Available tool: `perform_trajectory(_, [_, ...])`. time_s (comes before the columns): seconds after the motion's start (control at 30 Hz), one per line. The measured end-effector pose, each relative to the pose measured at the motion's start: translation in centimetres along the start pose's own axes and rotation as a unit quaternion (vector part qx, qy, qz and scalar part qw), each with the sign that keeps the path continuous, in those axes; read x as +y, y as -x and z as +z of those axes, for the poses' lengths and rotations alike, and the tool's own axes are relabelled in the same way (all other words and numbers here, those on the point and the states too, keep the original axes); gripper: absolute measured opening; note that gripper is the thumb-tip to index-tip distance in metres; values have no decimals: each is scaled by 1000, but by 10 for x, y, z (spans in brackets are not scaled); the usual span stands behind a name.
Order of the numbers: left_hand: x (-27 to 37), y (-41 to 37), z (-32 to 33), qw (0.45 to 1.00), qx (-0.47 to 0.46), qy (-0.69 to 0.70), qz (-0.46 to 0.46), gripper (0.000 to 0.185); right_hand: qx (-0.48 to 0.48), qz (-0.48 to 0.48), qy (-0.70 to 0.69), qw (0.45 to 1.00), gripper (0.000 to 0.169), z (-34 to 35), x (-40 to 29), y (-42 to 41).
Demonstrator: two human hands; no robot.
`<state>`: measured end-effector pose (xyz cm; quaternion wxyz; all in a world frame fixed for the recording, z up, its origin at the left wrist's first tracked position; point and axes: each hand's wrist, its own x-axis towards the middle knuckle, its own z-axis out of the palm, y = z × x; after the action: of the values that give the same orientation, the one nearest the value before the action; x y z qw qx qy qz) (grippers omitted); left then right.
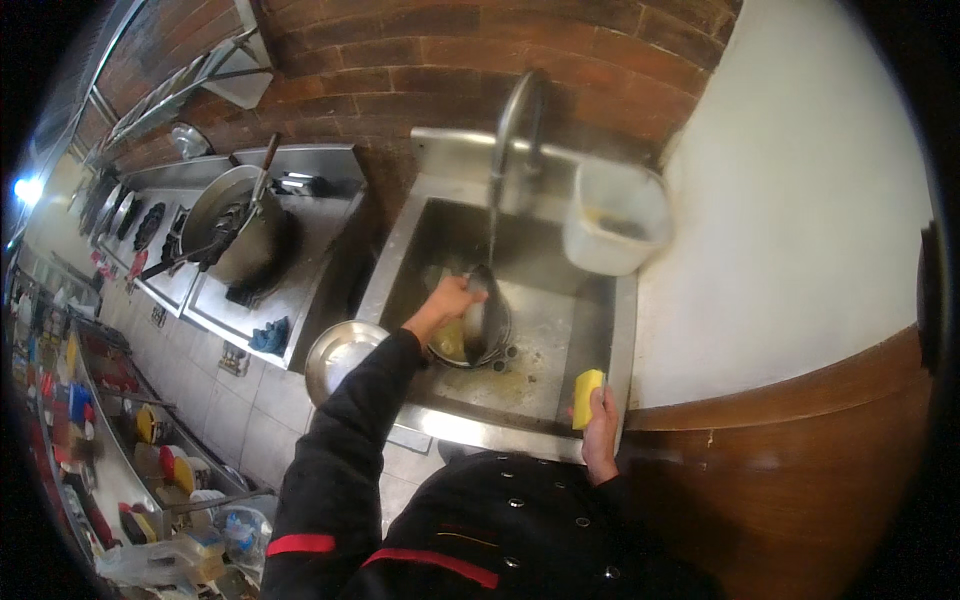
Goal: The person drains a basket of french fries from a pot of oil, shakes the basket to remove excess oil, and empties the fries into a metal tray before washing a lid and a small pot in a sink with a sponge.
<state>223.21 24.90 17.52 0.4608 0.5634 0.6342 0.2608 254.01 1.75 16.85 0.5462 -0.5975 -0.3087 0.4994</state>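
Observation:
My left hand (454, 300) grips the rim of a dark, round metal bowl or pan (491, 319), tipped on its side inside the stainless steel sink (551, 319). A thin stream of water falls from the curved faucet (513, 112) right by the bowl's upper edge. Beneath the bowl lies another round vessel (450, 343) with something yellowish in it, partly covered. Over the sink's front right corner, my right hand (600, 431) holds a yellow sponge (587, 399), clear of the bowl. Yellowish residue and dark spots mark the sink floor.
A white plastic tub (619, 225) stands at the sink's back right corner. Left of the sink, a shiny metal pan (341, 360) sits by the edge. The stove (300, 277) carries a large pot (251, 240) with utensils and a blue cloth (270, 335).

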Motion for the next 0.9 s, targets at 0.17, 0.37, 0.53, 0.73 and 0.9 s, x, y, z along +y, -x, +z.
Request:
perform_trajectory(0.17, [41,74,-66,983,39,-115,138,41,-27,3,6,1000,41,15,-7,0])
perform_trajectory(0.37, [76,215,-160,931,25,-252,261,13,-11,40,-17,999,40,29,-9,2])
perform_trajectory(0.53, [-35,279,-137,884,126,-385,234,41,-55,49,-2,997,41,39,1,-2])
perform_trajectory(0.73, [-121,304,-93,894,165,-391,142,49,-30,9,20,999,44,56,6,-38])
perform_trajectory(0.9, [-120,311,-88,943,132,-304,37,44,30,-147,63,987,49,85,-91,-140])
